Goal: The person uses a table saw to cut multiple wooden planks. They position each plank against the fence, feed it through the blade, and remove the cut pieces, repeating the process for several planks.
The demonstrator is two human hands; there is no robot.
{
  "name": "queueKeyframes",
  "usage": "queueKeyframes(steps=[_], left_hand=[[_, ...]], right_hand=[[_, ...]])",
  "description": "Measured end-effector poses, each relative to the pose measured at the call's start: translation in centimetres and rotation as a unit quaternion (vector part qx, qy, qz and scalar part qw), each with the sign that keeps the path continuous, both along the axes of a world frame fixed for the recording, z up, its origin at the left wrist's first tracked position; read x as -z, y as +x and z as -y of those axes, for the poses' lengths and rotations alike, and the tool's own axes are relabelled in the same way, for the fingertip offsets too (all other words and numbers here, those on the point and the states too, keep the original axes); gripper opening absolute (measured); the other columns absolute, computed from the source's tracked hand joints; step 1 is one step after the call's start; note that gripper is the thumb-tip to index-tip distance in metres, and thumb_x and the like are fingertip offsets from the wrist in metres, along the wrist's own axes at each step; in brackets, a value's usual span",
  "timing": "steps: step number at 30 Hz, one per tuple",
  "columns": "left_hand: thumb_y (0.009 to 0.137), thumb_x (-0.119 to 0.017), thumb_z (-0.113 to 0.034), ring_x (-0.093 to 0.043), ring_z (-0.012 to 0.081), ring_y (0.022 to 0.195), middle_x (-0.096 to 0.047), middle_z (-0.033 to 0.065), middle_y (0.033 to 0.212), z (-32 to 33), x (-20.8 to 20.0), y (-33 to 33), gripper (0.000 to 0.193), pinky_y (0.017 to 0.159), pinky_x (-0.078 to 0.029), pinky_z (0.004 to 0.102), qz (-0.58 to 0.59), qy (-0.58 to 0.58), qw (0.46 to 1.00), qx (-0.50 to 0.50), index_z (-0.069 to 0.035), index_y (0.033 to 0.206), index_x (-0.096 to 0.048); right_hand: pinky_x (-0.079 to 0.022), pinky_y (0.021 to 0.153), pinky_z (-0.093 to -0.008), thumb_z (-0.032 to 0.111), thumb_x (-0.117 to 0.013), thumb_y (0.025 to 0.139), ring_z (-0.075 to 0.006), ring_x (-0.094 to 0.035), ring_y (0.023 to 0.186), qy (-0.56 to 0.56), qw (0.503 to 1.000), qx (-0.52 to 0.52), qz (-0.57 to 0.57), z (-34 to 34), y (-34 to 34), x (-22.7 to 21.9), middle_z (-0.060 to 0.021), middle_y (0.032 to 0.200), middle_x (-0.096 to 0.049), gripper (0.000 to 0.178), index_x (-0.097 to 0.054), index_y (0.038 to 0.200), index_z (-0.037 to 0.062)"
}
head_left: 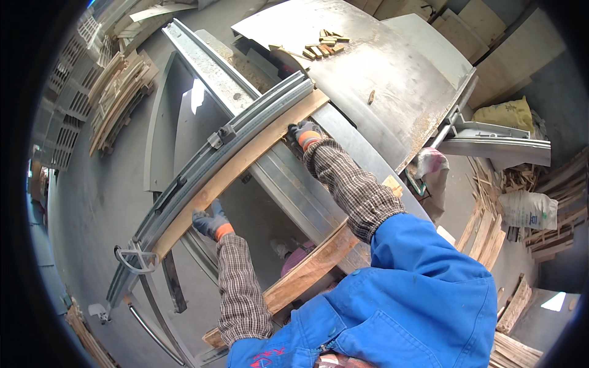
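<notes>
A long, narrow wooden board (245, 160) lies along the metal guide rail of a machine, slanting from lower left to upper right. My left hand (210, 221), in a grey glove with an orange cuff, is at the board's near edge towards its left end. Its thumb stands apart from the fingers, and the fingertips are partly hidden at the edge. Farther right, my right hand (304, 133), gloved alike, has its fingers bent against the same edge. A second, rougher wooden board (314, 265) lies across the frame close to my body.
Beyond the rail (215, 140), a metal beam (211, 67) reaches away. The wide metal table (374, 67) at upper right carries several small wood blocks (325, 45). Stacked planks (119, 101) lie on the left; wood strips (485, 236) and a white bag (527, 210) are on the right.
</notes>
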State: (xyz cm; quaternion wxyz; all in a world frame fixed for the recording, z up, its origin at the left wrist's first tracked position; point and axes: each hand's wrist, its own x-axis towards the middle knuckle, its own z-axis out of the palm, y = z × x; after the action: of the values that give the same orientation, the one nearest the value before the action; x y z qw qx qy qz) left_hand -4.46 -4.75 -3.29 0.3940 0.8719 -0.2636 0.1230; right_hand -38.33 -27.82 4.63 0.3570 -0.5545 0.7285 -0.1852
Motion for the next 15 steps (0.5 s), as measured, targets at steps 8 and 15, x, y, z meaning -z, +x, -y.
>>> queueKeyframes(steps=[8,15], left_hand=[[0.088,-0.075,-0.03,-0.067,0.0241,0.103,-0.069,0.0099,0.114,-2.0,2.1,6.9,0.042,0.09,-0.06,0.0349,-0.668,-0.444,0.597,-0.02,-0.005,0.119,-0.063],[0.091,-0.072,-0.025,-0.064,0.0253,0.11,-0.067,0.011,0.119,-10.2,1.0,-5.7,0.039,0.092,-0.059,0.0388,-0.781,-0.404,0.472,0.068,-0.003,0.121,-0.061]], right_hand=[[-0.051,0.085,-0.039,0.042,-0.071,0.085,-0.03,-0.067,0.095,0.003,0.99,-0.119,0.082,-8.5,-1.4,-3.6,-0.0165,0.103,-0.072,0.044,-0.07,0.105,0.0034],[-0.045,0.102,-0.0486,0.042,-0.085,0.066,-0.0386,-0.05,0.124,-0.371,0.85,-0.352,-0.124,-18.8,-6.9,-12.8,-0.0163,0.136,-0.053,0.077,-0.054,0.129,0.0132]])
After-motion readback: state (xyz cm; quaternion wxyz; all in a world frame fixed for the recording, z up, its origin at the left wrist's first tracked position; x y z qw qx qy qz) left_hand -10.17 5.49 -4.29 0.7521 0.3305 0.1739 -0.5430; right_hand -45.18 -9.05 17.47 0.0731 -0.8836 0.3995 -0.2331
